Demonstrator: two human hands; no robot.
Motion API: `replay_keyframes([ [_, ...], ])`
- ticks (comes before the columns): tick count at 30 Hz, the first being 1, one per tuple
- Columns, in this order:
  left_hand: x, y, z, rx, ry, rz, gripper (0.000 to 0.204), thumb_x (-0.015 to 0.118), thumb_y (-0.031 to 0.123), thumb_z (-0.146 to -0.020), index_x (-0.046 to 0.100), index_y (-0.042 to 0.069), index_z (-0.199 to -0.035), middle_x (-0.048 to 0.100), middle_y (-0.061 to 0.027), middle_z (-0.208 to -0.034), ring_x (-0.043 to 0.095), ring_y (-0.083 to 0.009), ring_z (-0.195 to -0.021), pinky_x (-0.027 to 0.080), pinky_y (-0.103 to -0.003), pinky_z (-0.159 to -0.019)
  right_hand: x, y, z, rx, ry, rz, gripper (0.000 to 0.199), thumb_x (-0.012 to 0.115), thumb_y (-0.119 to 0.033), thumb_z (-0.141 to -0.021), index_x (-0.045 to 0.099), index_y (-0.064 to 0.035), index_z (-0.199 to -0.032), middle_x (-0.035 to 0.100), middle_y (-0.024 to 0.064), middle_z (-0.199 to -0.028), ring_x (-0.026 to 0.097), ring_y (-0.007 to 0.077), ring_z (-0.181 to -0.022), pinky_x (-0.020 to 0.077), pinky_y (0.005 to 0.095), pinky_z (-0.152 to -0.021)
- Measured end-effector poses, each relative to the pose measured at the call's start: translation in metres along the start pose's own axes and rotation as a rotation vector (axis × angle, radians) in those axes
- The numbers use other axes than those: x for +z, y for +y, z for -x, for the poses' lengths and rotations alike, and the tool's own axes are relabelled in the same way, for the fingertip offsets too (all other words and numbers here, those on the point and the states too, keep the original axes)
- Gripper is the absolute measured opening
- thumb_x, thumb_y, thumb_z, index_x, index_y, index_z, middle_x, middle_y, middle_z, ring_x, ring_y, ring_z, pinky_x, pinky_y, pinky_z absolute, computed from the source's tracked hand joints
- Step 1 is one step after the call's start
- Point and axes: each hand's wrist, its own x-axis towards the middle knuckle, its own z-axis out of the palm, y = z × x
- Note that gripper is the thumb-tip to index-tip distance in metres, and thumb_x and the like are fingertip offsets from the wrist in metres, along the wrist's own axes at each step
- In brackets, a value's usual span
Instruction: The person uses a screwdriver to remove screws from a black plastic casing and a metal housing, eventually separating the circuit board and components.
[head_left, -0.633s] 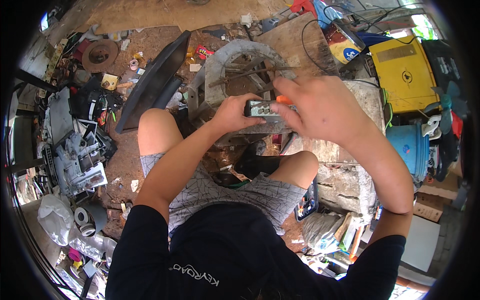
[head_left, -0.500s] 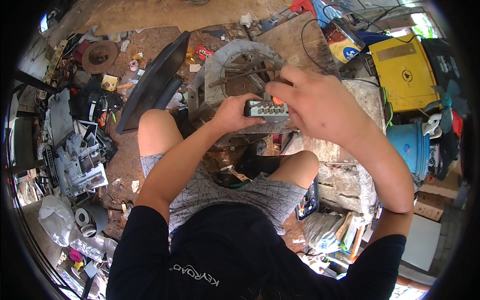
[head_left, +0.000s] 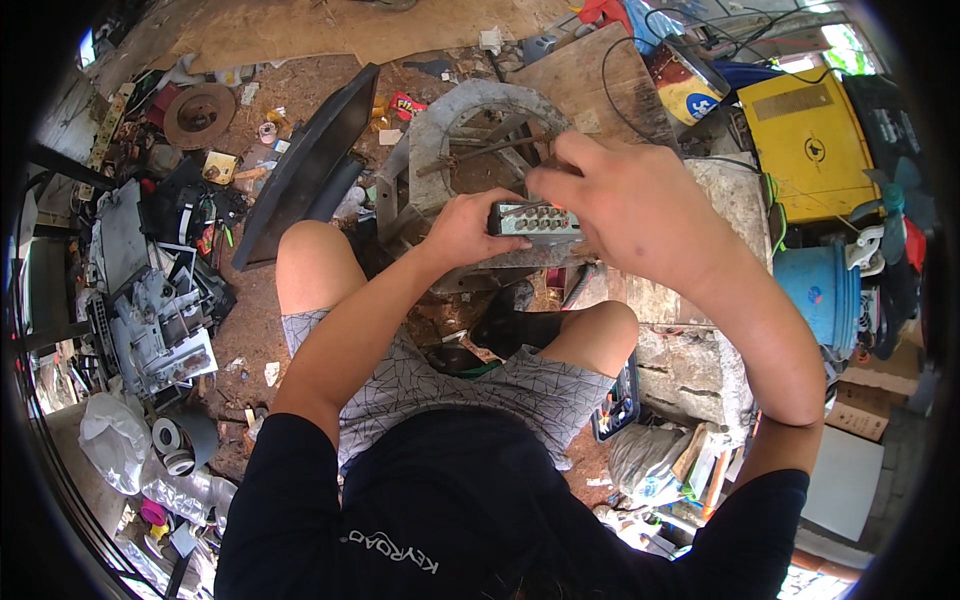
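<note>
My left hand (head_left: 468,230) is closed round the left end of a small metal box with rows of round sockets on its face (head_left: 545,222). Over the right end of this box is my right hand (head_left: 625,195), its fingers pinched on a thin tool that they mostly hide. The box is held above the near edge of a worn grey stand with a round opening (head_left: 428,150), between my knees. Where the tool's tip touches the box is hard to make out.
A dark flat panel (head_left: 305,165) leans left of the stand. To the right are a worn workbench (head_left: 690,370), a yellow case (head_left: 808,150) and a blue bucket (head_left: 812,295). Scrap metal parts (head_left: 165,325) pile up at the left. A small tool tray (head_left: 618,410) lies by my right knee.
My right hand has shifted slightly, and the orange part of the tool that showed under its fingers is now hidden. My left hand and the socketed box stay almost in place.
</note>
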Motion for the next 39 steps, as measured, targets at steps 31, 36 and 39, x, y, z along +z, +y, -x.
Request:
replay_keyframes([
  [31,0.018,-0.007,0.0,-0.027,-0.04,0.185,0.049,0.084,0.008,-0.071,0.063,0.001,-0.114,0.071,-0.007,-0.097,0.065,-0.011,-0.089,0.052,-0.028,-0.082,0.063,0.075,0.159,0.564,0.108,-0.302,0.018,0.066,-0.01,-0.074,0.072,-0.0074,-0.091,0.063,0.015,-0.086,0.063,0.0358,-0.082,0.0511,0.0437,-0.074],
  [36,0.018,-0.01,-0.001,-0.028,-0.053,0.228,0.049,0.084,0.007,-0.071,0.062,-0.001,-0.114,0.07,-0.0073,-0.099,0.064,-0.0109,-0.091,0.051,-0.028,-0.082,0.066,0.077,0.158,0.574,0.135,-0.3,0.017,0.065,-0.011,-0.073,0.072,-0.0074,-0.089,0.063,0.0155,-0.086,0.063,0.0356,-0.083,0.052,0.0427,-0.075],
  [39,0.019,-0.012,0.0,-0.04,-0.041,0.233,0.048,0.084,0.005,-0.071,0.062,-0.002,-0.114,0.07,-0.0075,-0.099,0.064,-0.0102,-0.091,0.051,-0.027,-0.082,0.062,0.08,0.157,0.575,0.114,-0.336,0.017,0.065,-0.011,-0.073,0.072,-0.0074,-0.088,0.064,0.0153,-0.087,0.064,0.0353,-0.084,0.0525,0.0419,-0.076],
])
